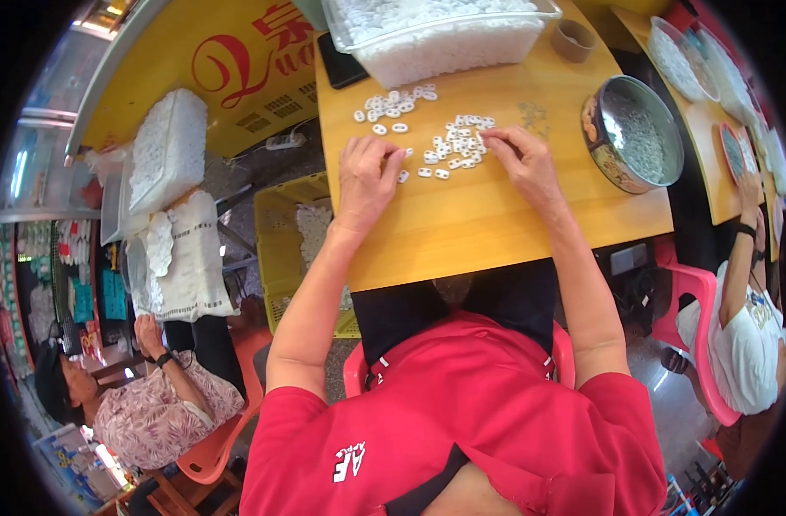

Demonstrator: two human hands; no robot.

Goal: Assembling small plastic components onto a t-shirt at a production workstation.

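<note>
Layout on the table (496, 232), head view.
Small ring parts (458, 148) are lying in a cluster near the table's middle, with a second cluster (394, 103) sitting behind and to the left of it. The left hand (367, 176) is resting just left of the near cluster; the right hand (517, 159) is touching its right edge. A bin of parts (440, 34) is standing at the far edge, a round tin (638, 133) is sitting at the right edge, and a crate (302, 249) is standing beside the left edge.

Yellow wooden table (496, 224), pink plastic chairs (698, 288), a yellow crate (281, 215) on grey floor (264, 163).
</note>
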